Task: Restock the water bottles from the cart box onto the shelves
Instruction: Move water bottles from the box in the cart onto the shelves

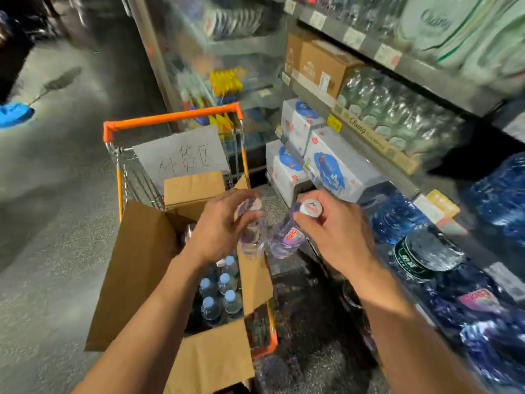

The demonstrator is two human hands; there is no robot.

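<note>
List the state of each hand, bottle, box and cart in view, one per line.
Left hand: grips a clear plastic water bottle near its white cap.
Right hand: grips a second clear bottle with a pink label, tilted.
Brown cardboard box: flaps open, blue-capped bottles upright inside.
Orange-handled wire cart: carries the box.

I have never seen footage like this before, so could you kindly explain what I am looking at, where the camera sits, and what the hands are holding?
There is one picture, taken by a camera worn on a person's head, looking forward and down. No robot is involved: these are a person's bare arms. The left hand grips one small water bottle near its cap, and the right hand grips another bottle by its white cap. Below them an open cardboard box rides in a shopping cart and holds more capped bottles. To the right are store shelves with packs of water.
</note>
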